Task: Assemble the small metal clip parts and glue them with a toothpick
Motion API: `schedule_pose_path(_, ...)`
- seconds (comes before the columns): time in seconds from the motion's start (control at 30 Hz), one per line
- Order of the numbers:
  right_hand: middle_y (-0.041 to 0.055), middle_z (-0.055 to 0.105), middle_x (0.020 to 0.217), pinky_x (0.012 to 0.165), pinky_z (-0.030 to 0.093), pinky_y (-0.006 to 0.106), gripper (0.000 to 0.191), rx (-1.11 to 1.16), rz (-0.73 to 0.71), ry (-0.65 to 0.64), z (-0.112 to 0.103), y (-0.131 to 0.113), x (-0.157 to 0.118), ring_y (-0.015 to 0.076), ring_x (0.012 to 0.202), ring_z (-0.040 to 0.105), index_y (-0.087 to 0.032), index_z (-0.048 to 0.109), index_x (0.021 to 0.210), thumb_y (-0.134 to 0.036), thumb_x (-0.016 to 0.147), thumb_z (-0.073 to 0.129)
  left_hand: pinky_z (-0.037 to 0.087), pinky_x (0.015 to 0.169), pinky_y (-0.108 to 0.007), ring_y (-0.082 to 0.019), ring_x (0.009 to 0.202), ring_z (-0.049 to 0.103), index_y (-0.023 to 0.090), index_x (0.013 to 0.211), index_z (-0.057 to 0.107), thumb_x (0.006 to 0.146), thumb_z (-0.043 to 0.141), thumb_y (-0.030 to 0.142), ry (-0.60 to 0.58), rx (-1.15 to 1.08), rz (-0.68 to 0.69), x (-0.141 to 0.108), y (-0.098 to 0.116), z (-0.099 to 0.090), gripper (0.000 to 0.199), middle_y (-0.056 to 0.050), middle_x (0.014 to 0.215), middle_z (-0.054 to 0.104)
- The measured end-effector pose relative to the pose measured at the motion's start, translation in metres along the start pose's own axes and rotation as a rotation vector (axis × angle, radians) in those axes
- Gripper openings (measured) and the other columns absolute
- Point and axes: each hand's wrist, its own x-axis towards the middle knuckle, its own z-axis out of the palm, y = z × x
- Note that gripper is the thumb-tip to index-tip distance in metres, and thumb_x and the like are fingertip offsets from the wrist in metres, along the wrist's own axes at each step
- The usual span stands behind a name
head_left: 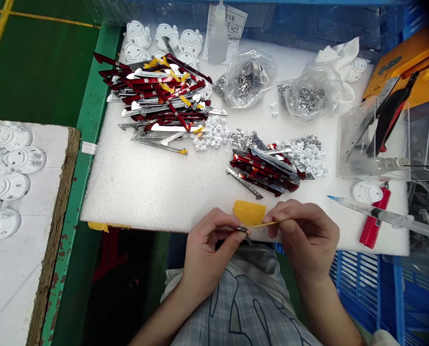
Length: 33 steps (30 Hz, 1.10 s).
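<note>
Left hand (210,250): thumb and forefinger pressed together, pinching a small metal piece (242,230) just above the near edge of the white foam slab (128,192). Other fingers curled in. Right hand (304,235): fingertips pinched on a thin yellow strip (268,223), which runs across to the metal piece, its end touching or just beside it. The exact join is too small to tell. A square yellow sheet (249,213) lies at the slab's near edge, directly behind the fingers.

Middle of slab: a smaller heap of red-and-silver metal strips (264,168), with no yellow visible, a loose metal strip (245,183) lying apart at its near side. Far half of slab: a much larger heap of like strips (160,96), many carrying yellow pieces. So far more strips show yellow than not. Small white clips (212,134) sit between the heaps, with more (308,156) on the smaller heap's right. Clear plastic bags of small silver parts (245,81) lie along the far side, behind them white round housings (138,33). Right end of slab: a syringe (376,211) resting across a red block (371,230). Off the slab's left side, white discs (5,187) lie on a separate board (55,192).
</note>
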Motion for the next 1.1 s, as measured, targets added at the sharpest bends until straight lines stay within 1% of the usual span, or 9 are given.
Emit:
schedule_pose_path(0.23, 0.0016, 0.08, 0.087, 0.051, 0.057, 0.02, 0.008, -0.012, 0.008, -0.009, -0.001, 0.0, 0.0, 0.0118, 0.065, 0.067, -0.025, 0.081, 0.102, -0.022, 0.102, 0.073, 0.062, 0.073, -0.012, -0.009, 0.074, 0.075, 0.022, 0.084, 0.08, 0.083, 0.079, 0.002, 0.018, -0.001, -0.013, -0.001, 0.0, 0.0, 0.02, 0.004, 0.079, 0.076)
schedule_pose_path(0.4, 0.0009, 0.078, 0.084, 0.048, 0.053, 0.021, 0.006, -0.069, 0.003, 0.037, -0.003, -0.001, -0.001, 0.0127, 0.062, 0.066, -0.026, 0.078, 0.1, -0.027, 0.102, 0.073, 0.063, 0.074, -0.013, -0.009, 0.073, 0.077, 0.023, 0.083, 0.081, 0.082, 0.08, 0.004, 0.025, -0.014, -0.027, 0.0, 0.001, 0.0, 0.019, 0.003, 0.078, 0.077)
schedule_pose_path(0.47, 0.0005, 0.078, 0.085, 0.049, 0.053, 0.022, 0.006, -0.176, -0.054, 0.082, -0.007, -0.005, -0.005, 0.0126, 0.062, 0.067, -0.025, 0.078, 0.101, -0.024, 0.102, 0.072, 0.063, 0.074, -0.013, -0.009, 0.074, 0.077, 0.023, 0.082, 0.081, 0.083, 0.078, 0.004, 0.026, -0.005, -0.022, 0.0, 0.002, 0.0, 0.019, 0.003, 0.078, 0.077)
schedule_pose_path(0.6, 0.0021, 0.079, 0.095, 0.054, 0.056, 0.027, 0.019, -0.585, -0.265, 0.248, -0.022, -0.013, -0.016, 0.0133, 0.063, 0.069, -0.025, 0.078, 0.107, -0.01, 0.099, 0.069, 0.063, 0.073, -0.013, -0.011, 0.072, 0.078, 0.024, 0.082, 0.081, 0.082, 0.076, 0.003, 0.031, 0.043, -0.017, 0.001, 0.003, -0.001, 0.021, 0.003, 0.076, 0.078)
schedule_pose_path(0.67, 0.0029, 0.078, 0.096, 0.054, 0.056, 0.028, 0.024, -0.744, -0.328, 0.293, -0.03, -0.014, -0.02, 0.014, 0.063, 0.069, -0.024, 0.077, 0.109, -0.006, 0.097, 0.068, 0.063, 0.072, -0.013, -0.011, 0.07, 0.078, 0.024, 0.081, 0.081, 0.082, 0.076, 0.004, 0.033, 0.062, -0.01, 0.002, 0.002, -0.002, 0.021, 0.003, 0.074, 0.078)
schedule_pose_path(0.8, 0.0023, 0.076, 0.089, 0.056, 0.056, 0.025, 0.02, -0.92, -0.31, 0.219, -0.036, -0.009, -0.017, 0.0135, 0.063, 0.068, -0.022, 0.074, 0.108, -0.007, 0.098, 0.066, 0.063, 0.07, -0.014, -0.013, 0.071, 0.078, 0.024, 0.081, 0.081, 0.085, 0.077, 0.01, 0.035, 0.083, -0.015, 0.0, -0.001, -0.006, 0.015, 0.002, 0.076, 0.078)
schedule_pose_path(0.97, 0.0012, 0.073, 0.083, 0.059, 0.057, 0.021, 0.013, -0.992, -0.28, 0.141, -0.032, -0.011, -0.015, 0.0128, 0.066, 0.07, -0.021, 0.075, 0.101, -0.012, 0.101, 0.065, 0.065, 0.074, -0.018, -0.017, 0.076, 0.078, 0.025, 0.085, 0.081, 0.088, 0.081, 0.021, -0.029, 0.127, -0.062, -0.001, -0.013, -0.018, 0.005, 0.0, 0.08, 0.077)
schedule_pose_path(1.07, 0.0001, 0.069, 0.076, 0.049, 0.053, 0.025, 0.019, -0.959, -0.264, 0.232, -0.054, -0.032, -0.032, 0.0149, 0.056, 0.065, -0.025, 0.08, 0.115, -0.02, 0.099, 0.071, 0.067, 0.075, -0.021, -0.02, 0.078, 0.079, 0.025, 0.084, 0.081, 0.086, 0.085, 0.03, -0.014, 0.125, -0.099, 0.002, -0.019, -0.022, 0.006, -0.001, 0.082, 0.078)
schedule_pose_path(1.1, -0.0003, 0.069, 0.073, 0.042, 0.048, 0.027, 0.019, -0.933, -0.286, 0.346, -0.067, -0.041, -0.038, 0.0157, 0.053, 0.063, -0.028, 0.082, 0.111, -0.02, 0.097, 0.072, 0.067, 0.074, -0.021, -0.02, 0.079, 0.079, 0.025, 0.085, 0.082, 0.085, 0.086, 0.032, -0.016, 0.121, -0.107, 0.002, -0.019, -0.023, 0.009, -0.001, 0.082, 0.078)
